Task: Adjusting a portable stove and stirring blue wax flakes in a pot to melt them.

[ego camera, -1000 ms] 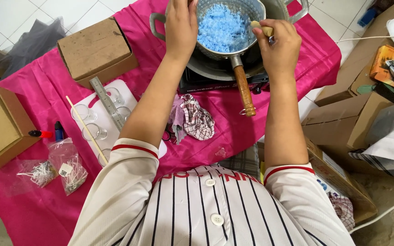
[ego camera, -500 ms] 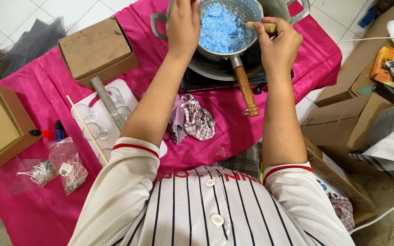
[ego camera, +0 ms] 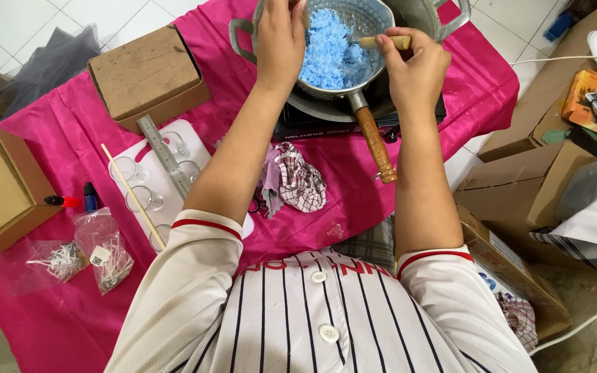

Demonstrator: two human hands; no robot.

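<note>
Right hand: closed around a wooden stick, thumb and fingers wrapped on its near end; far end lying in the blue flakes.
Left hand: resting at the left rim of the saucepan, fingers curled over the edge at the top of the frame; fingertips cut off, so cannot tell whether anything is gripped.
Saucepan: small and metal, sitting inside a larger metal pot on a dark stove; between the two hands, filled with a heap of blue flakes.
Saucepan handle: wooden, pointing back toward the person, lying between the forearms, touched by neither hand.
Cloth: checked rag, crumpled on the pink tablecloth, just beside the left forearm.
White tray: left of the left arm, holding small clear glasses; about six visible, some partly hidden.
On the tray: one metal ruler and one thin wooden skewer, both lying across the glasses.
Left edge: two plastic bags of wicks, one small red-tipped bottle, one small blue bottle.
Boxes on the cloth: two brown cardboard boxes, one behind the tray, one at the left edge.
Right side: more cardboard boxes on the floor, well apart from the hands.
</note>
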